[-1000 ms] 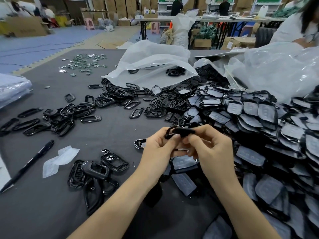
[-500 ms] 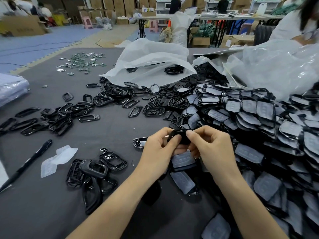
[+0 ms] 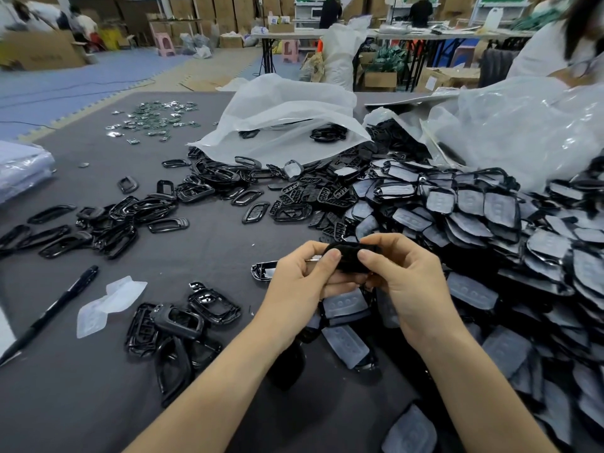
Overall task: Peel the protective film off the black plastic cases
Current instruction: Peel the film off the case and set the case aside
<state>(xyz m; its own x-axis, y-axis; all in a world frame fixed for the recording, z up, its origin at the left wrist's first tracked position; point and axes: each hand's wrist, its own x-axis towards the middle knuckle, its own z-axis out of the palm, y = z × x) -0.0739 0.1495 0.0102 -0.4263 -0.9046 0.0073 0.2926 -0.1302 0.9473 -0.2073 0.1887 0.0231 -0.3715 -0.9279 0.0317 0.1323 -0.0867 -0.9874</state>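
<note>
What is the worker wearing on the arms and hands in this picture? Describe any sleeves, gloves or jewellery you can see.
Nothing is worn. The left hand and right hand have no gloves, and no rings show on the fingers in view. The left forearm and right forearm are bare down to the picture's lower edge: no sleeve, watch or bracelet. The thumbnails that show are short and look unpainted.

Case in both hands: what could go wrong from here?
The case is pinched only between the thumbs and fingers of the left hand and right hand; it may slip and drop among those below. The pile slopes towards the hands, so a nudge might slide filmed ones into the bare cases.
</note>
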